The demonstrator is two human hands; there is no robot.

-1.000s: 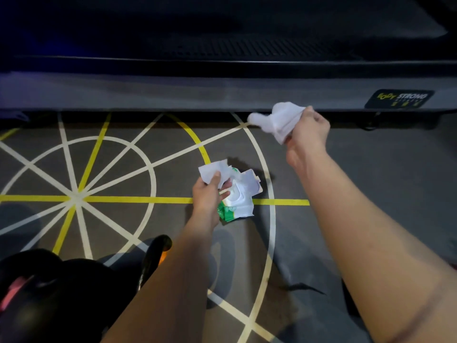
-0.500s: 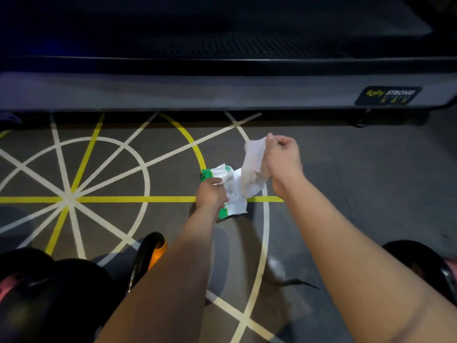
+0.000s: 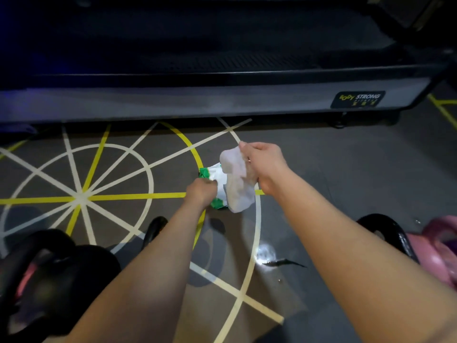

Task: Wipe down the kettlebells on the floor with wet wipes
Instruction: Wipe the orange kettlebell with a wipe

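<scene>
A green and white wet wipe pack (image 3: 214, 176) lies on the grey floor at mid-frame. My left hand (image 3: 201, 191) rests on its near side with curled fingers, holding it down. Just right of it, my right hand (image 3: 264, 164) pinches a white wet wipe (image 3: 237, 184) that hangs down over the pack. Black kettlebells (image 3: 49, 273) stand at the lower left, one with a pink-lined handle. A black kettlebell (image 3: 388, 231) and a pink kettlebell (image 3: 440, 253) stand at the lower right.
A treadmill deck (image 3: 222, 100) with a "Body Strong" label runs across the far side, close behind the pack. White and yellow lines (image 3: 81, 196) mark the floor. A shiny wet spot (image 3: 265, 252) and a dark scrap (image 3: 284, 262) lie between my forearms.
My right hand came down from near the treadmill to the pack, the wipe now hanging unfolded. My left hand let go of the pack's flap and pressed onto the pack. The view widened rightward.
</scene>
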